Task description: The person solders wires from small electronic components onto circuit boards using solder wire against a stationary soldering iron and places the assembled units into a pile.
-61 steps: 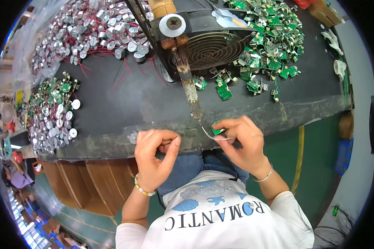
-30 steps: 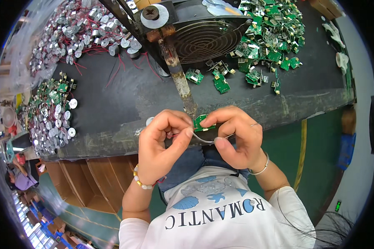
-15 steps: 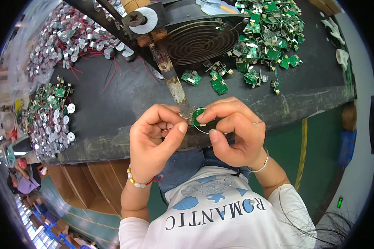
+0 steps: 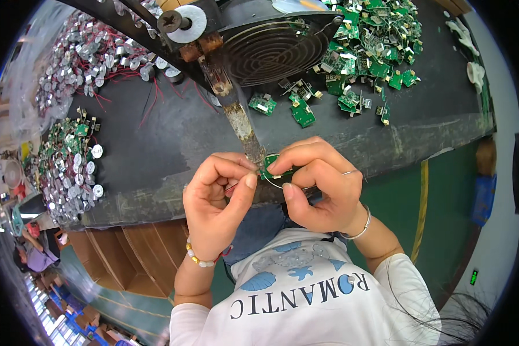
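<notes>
A small green circuit board [image 4: 281, 167] is at the table's front edge, under the fingertips of my right hand [image 4: 328, 187]. The same hand pinches a thin silvery solder wire [image 4: 273, 183], which curves up to the board's left side. My left hand [image 4: 218, 199] is closed, thumb against index finger, with a thin red wire [image 4: 231, 188] showing between the fingers. What its fingertips hold at the board is partly hidden. A soldering iron [image 4: 239, 122], fixed on a stand, slants down with its tip between both hands, right at the board's left edge.
Behind the iron stands a black fan with a round grille [image 4: 277, 55]. Green boards [image 4: 380, 43] are heaped at back right, with several loose ones nearer. Round silvery parts with red wires [image 4: 106, 52] pile at back left; wired boards [image 4: 69, 167] lie left. Cardboard boxes [image 4: 121, 256] stand below the table.
Both hands have shifted slightly, the right one a little left with the board. My left fingertips have come closer to the iron's tip and the solder wire.
</notes>
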Available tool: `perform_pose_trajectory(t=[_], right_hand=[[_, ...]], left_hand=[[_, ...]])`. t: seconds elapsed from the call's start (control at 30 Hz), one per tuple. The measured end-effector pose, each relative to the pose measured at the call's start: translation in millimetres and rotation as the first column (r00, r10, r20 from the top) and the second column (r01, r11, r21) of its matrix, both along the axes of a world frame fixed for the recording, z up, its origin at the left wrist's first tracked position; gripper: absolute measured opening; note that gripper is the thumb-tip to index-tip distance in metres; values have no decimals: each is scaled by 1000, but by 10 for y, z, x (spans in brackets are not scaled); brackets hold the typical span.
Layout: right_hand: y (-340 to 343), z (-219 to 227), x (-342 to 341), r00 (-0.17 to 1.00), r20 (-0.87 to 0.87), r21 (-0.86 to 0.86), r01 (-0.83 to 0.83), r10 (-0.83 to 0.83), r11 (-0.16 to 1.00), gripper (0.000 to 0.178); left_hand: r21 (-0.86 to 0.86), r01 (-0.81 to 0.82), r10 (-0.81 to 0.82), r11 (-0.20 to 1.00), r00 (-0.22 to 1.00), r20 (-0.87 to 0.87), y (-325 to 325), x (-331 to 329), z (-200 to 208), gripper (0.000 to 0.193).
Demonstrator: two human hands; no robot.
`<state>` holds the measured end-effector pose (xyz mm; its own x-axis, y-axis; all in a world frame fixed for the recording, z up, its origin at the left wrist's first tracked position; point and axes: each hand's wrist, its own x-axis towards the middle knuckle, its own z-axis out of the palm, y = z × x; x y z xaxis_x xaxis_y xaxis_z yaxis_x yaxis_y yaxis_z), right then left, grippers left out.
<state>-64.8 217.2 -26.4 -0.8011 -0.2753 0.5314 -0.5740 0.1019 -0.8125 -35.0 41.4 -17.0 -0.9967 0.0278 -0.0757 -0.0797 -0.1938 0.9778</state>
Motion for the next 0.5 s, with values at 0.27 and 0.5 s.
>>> perform_pose_trajectory(t=[0.27,0.5], right_hand=[[-22,15,-18,998,-58,-18,31,-32,999,16],[-65,64,-1,993,-63,-54,92,-95,994,16]], left_hand=[[-7,-1,1,1000,1000,-22,15,-36,50,11],[-51,-6,3,999,998,-59,43,9,82,12]])
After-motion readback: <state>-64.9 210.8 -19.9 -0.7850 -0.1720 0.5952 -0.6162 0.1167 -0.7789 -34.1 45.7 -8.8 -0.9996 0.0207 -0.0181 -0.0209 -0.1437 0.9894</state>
